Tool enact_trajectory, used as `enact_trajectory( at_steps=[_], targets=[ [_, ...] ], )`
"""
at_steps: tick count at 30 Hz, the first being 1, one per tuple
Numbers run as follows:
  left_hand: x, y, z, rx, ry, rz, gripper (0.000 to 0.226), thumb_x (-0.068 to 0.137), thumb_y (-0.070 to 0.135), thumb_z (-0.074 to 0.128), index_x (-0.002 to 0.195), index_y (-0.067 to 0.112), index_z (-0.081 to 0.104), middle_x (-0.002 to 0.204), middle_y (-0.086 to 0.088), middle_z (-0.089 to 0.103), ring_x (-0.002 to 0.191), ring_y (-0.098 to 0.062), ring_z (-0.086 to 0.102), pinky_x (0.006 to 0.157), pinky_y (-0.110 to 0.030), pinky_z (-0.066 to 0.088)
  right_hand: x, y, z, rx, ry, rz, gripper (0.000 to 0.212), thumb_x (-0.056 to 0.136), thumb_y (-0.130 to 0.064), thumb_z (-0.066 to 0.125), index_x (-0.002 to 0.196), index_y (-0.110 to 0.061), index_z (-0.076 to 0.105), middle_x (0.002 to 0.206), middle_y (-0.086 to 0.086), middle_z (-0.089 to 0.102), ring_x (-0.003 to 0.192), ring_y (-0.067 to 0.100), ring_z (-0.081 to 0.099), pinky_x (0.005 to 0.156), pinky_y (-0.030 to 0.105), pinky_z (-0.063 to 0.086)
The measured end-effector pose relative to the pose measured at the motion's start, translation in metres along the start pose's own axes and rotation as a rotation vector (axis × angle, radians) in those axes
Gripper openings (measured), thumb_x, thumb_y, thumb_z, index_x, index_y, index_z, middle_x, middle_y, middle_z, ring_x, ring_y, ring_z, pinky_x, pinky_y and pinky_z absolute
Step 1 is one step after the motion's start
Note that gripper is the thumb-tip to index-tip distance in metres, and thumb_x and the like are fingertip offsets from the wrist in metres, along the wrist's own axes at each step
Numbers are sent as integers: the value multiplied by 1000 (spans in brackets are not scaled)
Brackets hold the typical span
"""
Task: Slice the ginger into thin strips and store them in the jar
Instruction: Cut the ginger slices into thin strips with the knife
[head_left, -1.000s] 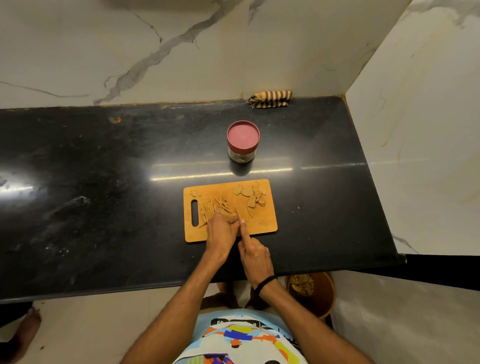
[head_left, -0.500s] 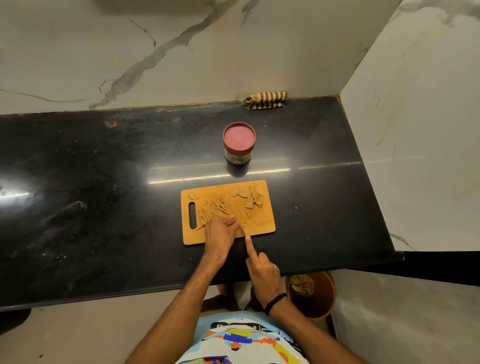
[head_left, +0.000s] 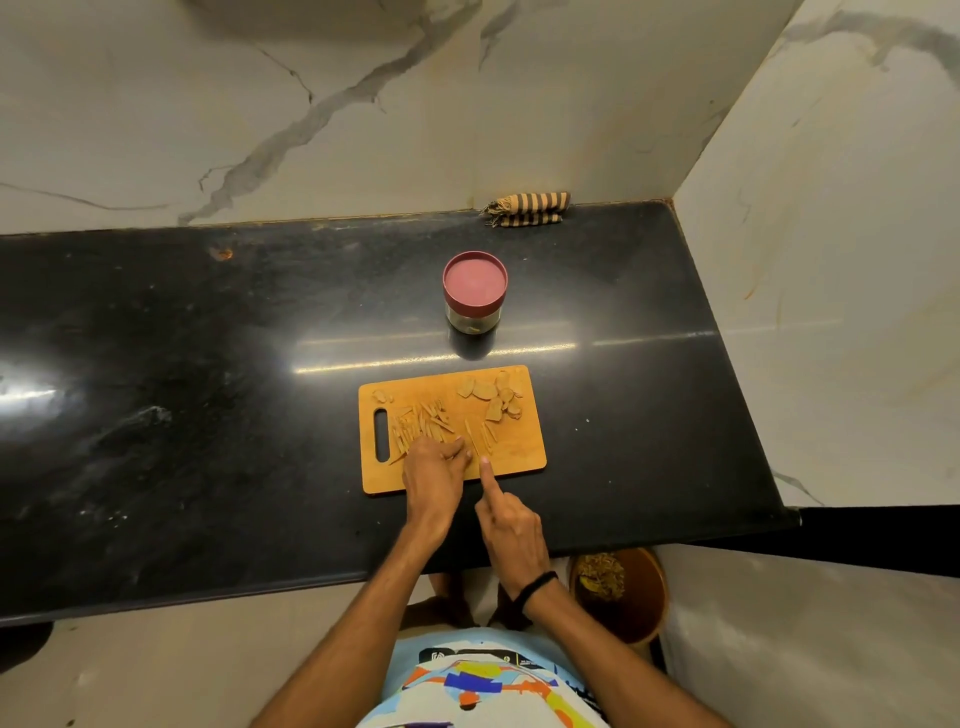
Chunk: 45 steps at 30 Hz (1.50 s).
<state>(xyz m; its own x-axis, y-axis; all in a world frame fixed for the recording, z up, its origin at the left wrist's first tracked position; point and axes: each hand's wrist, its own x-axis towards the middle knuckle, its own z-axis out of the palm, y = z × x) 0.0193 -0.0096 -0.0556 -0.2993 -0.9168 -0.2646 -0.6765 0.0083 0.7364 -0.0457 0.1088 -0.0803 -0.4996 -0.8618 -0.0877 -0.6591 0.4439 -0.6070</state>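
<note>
A wooden cutting board lies on the black counter. Thin ginger strips are piled near its handle slot, and flat ginger slices lie at its far right. My left hand rests on the board's near edge, its bunched fingertips holding down a ginger piece. My right hand is beside it, index finger straight and the other fingers curled. A thin knife blade, seen edge-on, runs ahead of that fingertip. A glass jar with its red lid on stands behind the board.
A striped folded cloth lies against the back wall. Marble walls close the counter at the back and right. Below the counter's front edge on the right, a brown bin holds scraps.
My right hand drew back towards the board's near edge, then slid forward a little. My left hand stayed on the ginger. The view shifted slightly.
</note>
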Motion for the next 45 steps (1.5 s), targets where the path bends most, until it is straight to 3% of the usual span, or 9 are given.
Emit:
enact_trajectory(
  at_steps=[4,10,18,23,30,33,39,43,45],
  targets=[
    [-5,2,-3,9,37,18,29,90,19,73,118,9,71,89,4,67,85,-10,58,71,-10,43,2,-4,2,-11,-4,13,73,91,-9,64,153,-18,25,61,-1,47,48,12,45,42,28,45],
    [-6,3,-6,34,74,29,31,93,18,70,122,8,69,87,4,56,84,-7,47,70,0,36,-10,1,-6,70,25,82,54,99,-29,35,151,-21,26,60,-6,43,51,7,40,46,26,41],
    [-3,2,-3,37,77,10,32,96,21,66,127,11,66,93,-3,61,84,-6,45,70,-1,36,-10,0,-17,128,77,132,53,100,-19,46,150,-21,29,60,-6,44,52,9,43,49,20,35],
    [-4,9,-3,-7,69,-1,34,96,26,66,127,13,67,97,-2,61,89,-9,50,72,-10,37,-8,-2,-14,210,42,103,53,101,-18,45,150,-24,27,58,-8,45,51,9,45,48,14,33],
    [1,14,-3,-24,27,-30,33,96,28,66,127,15,67,111,-5,65,100,-11,54,84,-23,45,-13,-3,-11,285,25,131,54,101,-15,46,151,-29,29,52,-10,43,52,16,51,47,24,41],
    [0,12,-4,-25,44,-23,33,96,26,67,127,16,67,112,-4,64,100,-13,59,88,-27,53,-8,-2,-17,221,79,174,53,101,-16,47,150,-24,32,53,-12,40,47,10,43,46,14,35],
    [1,7,-17,-26,147,-24,33,97,25,65,128,16,67,95,-2,62,82,-5,48,68,-11,37,-4,-14,-3,65,25,157,55,101,-24,42,153,-20,24,64,-7,46,52,8,43,47,16,35],
    [3,4,-32,-76,220,-82,33,97,22,65,129,14,66,85,12,46,88,-16,54,74,-19,42,-6,-32,9,34,11,81,55,100,-33,28,153,-21,20,65,-2,48,50,11,46,44,28,44],
    [3,1,-35,-71,233,-95,34,97,23,66,130,14,66,86,16,43,90,-15,53,72,-10,37,-1,-31,8,34,29,114,55,101,-34,27,154,-21,18,66,-4,47,52,9,45,46,25,41]
  ],
)
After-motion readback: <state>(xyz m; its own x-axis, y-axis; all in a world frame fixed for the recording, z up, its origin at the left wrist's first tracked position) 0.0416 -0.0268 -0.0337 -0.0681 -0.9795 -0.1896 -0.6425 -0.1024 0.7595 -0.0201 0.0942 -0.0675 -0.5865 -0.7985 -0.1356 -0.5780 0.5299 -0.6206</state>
